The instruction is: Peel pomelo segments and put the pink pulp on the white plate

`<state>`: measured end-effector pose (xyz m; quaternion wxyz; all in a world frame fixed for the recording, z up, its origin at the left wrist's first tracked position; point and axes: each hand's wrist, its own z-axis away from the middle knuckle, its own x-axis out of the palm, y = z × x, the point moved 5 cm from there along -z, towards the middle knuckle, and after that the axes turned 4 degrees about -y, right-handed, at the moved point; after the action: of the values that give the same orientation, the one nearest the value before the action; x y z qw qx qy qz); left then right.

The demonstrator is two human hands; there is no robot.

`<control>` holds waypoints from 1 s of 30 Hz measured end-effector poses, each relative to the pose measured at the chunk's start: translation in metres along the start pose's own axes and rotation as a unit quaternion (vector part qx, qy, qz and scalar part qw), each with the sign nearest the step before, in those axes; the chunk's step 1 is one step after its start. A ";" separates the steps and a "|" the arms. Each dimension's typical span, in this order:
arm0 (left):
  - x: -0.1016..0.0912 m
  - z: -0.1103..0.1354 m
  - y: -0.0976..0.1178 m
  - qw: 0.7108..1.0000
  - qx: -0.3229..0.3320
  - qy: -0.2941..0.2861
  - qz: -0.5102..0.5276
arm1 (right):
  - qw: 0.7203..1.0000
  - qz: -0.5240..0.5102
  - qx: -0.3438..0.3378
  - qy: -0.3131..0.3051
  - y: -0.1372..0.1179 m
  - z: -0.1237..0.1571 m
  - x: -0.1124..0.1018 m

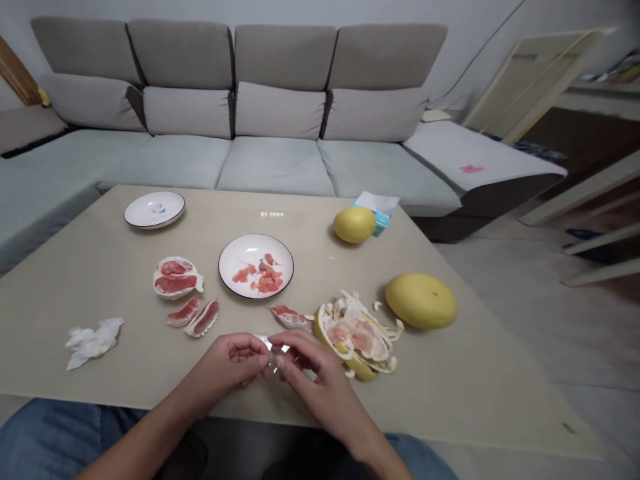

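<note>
Close together above the table's near edge, my left hand (237,363) and my right hand (315,377) almost meet at the fingertips. Thumb and index finger of the left are pinched; anything between them is too small to make out. The right has its thumb and index finger curved with a small gap, and no object shows in them. Just beyond lies a red pomelo segment (289,316). A heap of pomelo peel (363,340) is to the right of my right hand. A white plate (229,277) farther back bears pieces of red pulp (267,279).
Left of the plate are a partly peeled pomelo chunk (176,279) and two segments (203,319). Crumpled tissue (94,341) lies far left. Another plate (145,212) stands back left. Two whole yellow pomelos (421,301) and a tissue pack (383,217) are at right. A sofa (275,163) stands behind.
</note>
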<state>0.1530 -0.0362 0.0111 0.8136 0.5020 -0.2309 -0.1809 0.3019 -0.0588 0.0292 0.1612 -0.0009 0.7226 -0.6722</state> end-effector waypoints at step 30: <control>0.002 0.001 0.001 0.999 -0.009 -0.028 0.023 | 0.976 -0.166 0.128 -0.059 0.012 -0.002 0.011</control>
<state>0.1541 -0.0374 0.0123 0.8154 0.4836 -0.2633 -0.1787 0.2933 -0.0577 0.0149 0.0886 -0.1398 0.6096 -0.7752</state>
